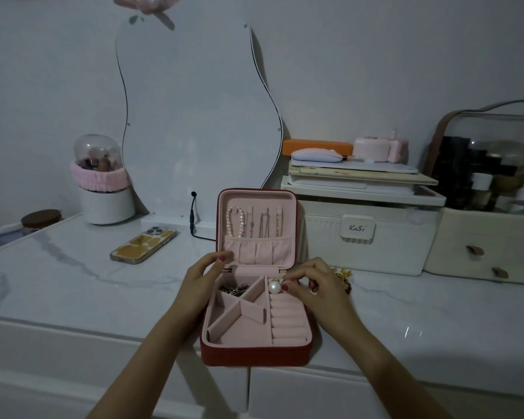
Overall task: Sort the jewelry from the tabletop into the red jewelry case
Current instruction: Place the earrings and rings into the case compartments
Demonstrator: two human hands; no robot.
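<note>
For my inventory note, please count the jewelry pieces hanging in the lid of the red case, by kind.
Pearl strand: 1
Thin chains: 3, as far as the dim picture shows
Total: 4 hanging in the lid of the red case

There is just one wide-angle view, from the camera on my head, looking forward and down across the marble tabletop (73,267) toward the wall. It sits close above my left hand (203,273) and right hand (318,285), both forearms reaching in from the bottom edge.
</note>
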